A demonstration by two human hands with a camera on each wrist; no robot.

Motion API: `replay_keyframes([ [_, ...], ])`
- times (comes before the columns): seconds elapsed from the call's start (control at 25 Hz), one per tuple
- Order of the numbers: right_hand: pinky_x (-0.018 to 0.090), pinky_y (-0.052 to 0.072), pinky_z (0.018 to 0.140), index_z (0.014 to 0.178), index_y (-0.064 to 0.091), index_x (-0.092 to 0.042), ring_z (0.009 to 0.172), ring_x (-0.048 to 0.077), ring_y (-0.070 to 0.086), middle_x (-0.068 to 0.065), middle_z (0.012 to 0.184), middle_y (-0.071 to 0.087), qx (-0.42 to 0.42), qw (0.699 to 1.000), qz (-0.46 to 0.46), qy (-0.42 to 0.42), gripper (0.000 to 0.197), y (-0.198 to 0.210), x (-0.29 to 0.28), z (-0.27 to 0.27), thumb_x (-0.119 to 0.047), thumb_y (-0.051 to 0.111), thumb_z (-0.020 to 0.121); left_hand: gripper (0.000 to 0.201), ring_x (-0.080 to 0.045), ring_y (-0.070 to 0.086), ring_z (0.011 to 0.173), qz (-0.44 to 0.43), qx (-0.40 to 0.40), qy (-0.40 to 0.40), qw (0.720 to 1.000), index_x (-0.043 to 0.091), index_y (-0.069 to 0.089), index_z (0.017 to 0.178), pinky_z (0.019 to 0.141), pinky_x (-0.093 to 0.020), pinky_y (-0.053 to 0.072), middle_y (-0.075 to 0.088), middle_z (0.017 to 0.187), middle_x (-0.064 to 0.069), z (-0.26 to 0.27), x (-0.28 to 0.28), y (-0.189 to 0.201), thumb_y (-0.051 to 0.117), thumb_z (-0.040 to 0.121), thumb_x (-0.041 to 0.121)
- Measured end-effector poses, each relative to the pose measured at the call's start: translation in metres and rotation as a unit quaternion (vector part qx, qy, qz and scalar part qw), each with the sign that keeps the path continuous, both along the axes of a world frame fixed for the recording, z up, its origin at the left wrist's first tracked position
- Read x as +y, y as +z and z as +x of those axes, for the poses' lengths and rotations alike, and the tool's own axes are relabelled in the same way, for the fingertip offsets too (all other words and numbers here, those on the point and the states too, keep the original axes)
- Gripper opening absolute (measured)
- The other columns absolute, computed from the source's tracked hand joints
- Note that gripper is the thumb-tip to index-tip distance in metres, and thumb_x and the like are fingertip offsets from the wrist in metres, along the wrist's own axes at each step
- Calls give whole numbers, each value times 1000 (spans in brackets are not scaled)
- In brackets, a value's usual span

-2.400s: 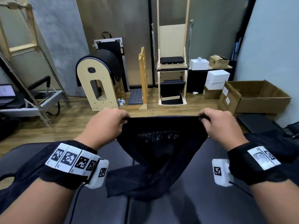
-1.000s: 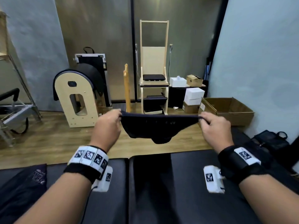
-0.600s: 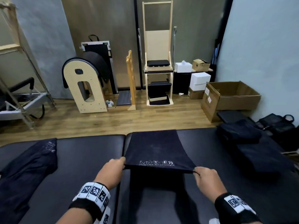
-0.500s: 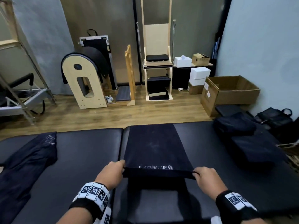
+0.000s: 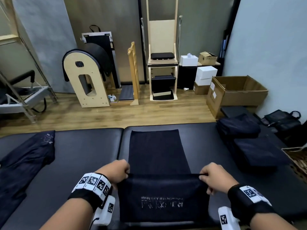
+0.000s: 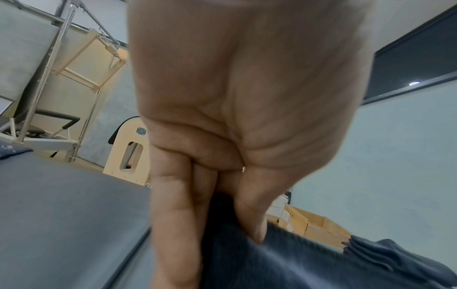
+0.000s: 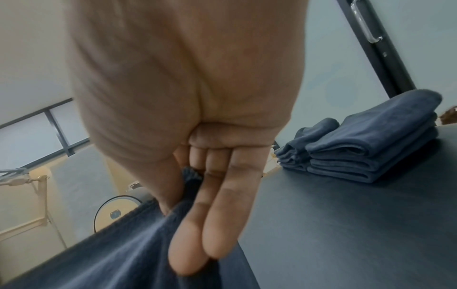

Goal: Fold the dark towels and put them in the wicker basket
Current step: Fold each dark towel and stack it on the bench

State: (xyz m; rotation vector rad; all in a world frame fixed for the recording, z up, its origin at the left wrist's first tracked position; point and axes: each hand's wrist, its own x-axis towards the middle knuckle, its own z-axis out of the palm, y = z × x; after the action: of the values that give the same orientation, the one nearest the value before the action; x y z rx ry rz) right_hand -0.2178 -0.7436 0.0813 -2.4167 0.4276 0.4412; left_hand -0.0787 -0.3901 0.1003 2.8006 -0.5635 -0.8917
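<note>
A dark towel [image 5: 157, 151] lies lengthwise on the black padded table [image 5: 86, 156], its far end flat and its near part raised over the front edge, printed lettering facing me. My left hand [image 5: 118, 171] pinches the towel's left edge [image 6: 222, 215] between thumb and fingers. My right hand [image 5: 210, 175] pinches the right edge [image 7: 188, 185] the same way. Folded dark towels [image 5: 249, 146] [image 7: 371, 152] are stacked at the table's right end. The wicker basket [image 5: 297, 160] shows only as a corner at the right border.
Another unfolded dark towel [image 5: 25, 163] lies on the table's left part. Beyond the table are a wooden floor, pilates equipment [image 5: 88, 77], a wooden chair frame [image 5: 162, 63], white boxes and an open cardboard box [image 5: 235, 92]. Black bags [image 5: 282, 120] sit at the right wall.
I brought the towel down from the air and laid it along the table. Both hands then drew its near edge back towards me, still pinching it.
</note>
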Motion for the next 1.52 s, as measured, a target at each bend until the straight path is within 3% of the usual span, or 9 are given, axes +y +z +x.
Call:
replay_keyframes([
  [0.12,33,62,61,86,70,-15,49,21,71,9,54,71,-32,999,-9,-15,16,1,-4,39,-13,56,95,20,-18,70,61,-26,-43,29,998,19,55,70,64,-34,59,68,80,-4,39,-4,0,57,90,16],
  [0.32,35,63,64,83,71,-19,50,12,70,6,61,72,-86,994,-29,-53,17,1,-12,140,-10,60,93,25,-26,65,76,-45,-103,42,993,19,55,64,69,-38,57,67,77,-9,129,-17,-10,56,87,12],
  [0.48,33,61,78,77,71,-24,53,6,70,-2,64,72,-102,990,-58,-76,19,-7,-18,215,-13,63,90,21,-36,63,86,-45,-142,45,988,24,55,67,72,-41,55,64,83,-12,200,-28,-26,58,88,19],
  [0.6,34,59,83,74,71,-27,72,15,72,-7,63,70,-96,988,-99,-75,16,-21,-26,264,-18,67,87,7,-38,62,91,-29,-149,39,988,21,65,86,75,-40,54,62,91,-11,247,-39,-45,60,89,25],
  [0.72,36,58,85,75,71,-30,83,23,71,-7,71,71,-72,989,-108,-74,15,-43,-36,303,-20,68,86,8,-37,62,91,-19,-135,46,990,20,66,91,71,-35,48,63,95,-11,283,-47,-67,62,90,26],
  [1.2,36,54,91,98,77,-23,104,31,67,6,106,74,4,992,-127,5,15,-151,-59,382,-18,69,87,7,-34,59,96,1,-77,-31,997,5,64,81,82,-39,50,63,97,-15,356,-66,-161,66,84,11],
  [1.36,35,56,86,91,79,-20,98,34,69,10,95,77,14,991,-128,-35,13,-150,-59,377,-19,67,87,17,-36,62,91,25,-53,-30,998,9,60,70,75,-36,51,67,87,-17,359,-64,-160,66,85,14],
  [1.44,37,57,88,85,79,-18,95,34,69,7,84,77,1,992,-114,-53,12,-134,-62,378,-17,67,87,30,-36,63,86,17,-42,-6,999,14,50,61,70,-34,49,65,80,-16,362,-60,-144,67,85,17],
  [1.52,38,57,89,83,79,-18,91,33,70,7,77,75,-29,992,-100,-71,12,-101,-62,383,-14,68,87,22,-32,66,84,-26,-59,29,998,17,57,66,68,-30,47,64,77,-10,367,-59,-109,68,85,16],
])
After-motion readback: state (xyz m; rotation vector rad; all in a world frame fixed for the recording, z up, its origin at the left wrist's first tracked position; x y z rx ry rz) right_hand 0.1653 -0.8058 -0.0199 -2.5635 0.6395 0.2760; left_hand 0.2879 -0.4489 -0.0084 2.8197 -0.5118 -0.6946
